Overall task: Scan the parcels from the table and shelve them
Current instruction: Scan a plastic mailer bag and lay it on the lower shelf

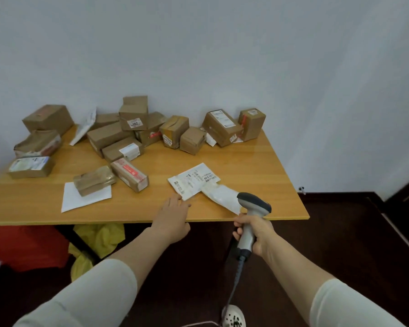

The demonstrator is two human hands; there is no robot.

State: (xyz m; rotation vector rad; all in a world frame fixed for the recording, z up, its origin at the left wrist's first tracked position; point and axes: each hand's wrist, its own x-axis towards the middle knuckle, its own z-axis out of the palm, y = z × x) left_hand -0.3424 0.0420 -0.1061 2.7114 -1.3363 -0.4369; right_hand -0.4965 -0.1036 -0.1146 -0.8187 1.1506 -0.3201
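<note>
A table [257,161] stands against a pale wall [198,55]. Brown boxes [128,135] crowd its back and left side, some stacked, most with white labels. Toward the left front, a taped packet [93,180] lies on a white sheet [80,201], and a long box with red print [130,174] lies just beside it. Under the table sit a red shape [26,246] and a yellow bag [99,239]. The floor [328,244] is dark, and a white shoe [234,315] shows at the bottom edge.

The mailer [196,181] lies flat on the table near the front edge, right of the middle and well apart from the boxes. The scanner [253,206] hangs over its near right end and hides that tip. The right hand [257,232] grips the scanner's handle with its fingers curled round it. The head points forward and down at the mailer, and a cable [236,279] trails down from the handle.

The left hand [172,215] rests at the table's front edge with its fingers [177,201] stretched out and holding nothing. The tips meet the mailer's near left corner, though they may be pressing it or only touching it.

The mailer's long axis runs on a slant, from far left to near right. It is a thin white pouch, slightly creased. A printed label faces up on its far half, with barcodes and dark digits, and the near half is plain.
</note>
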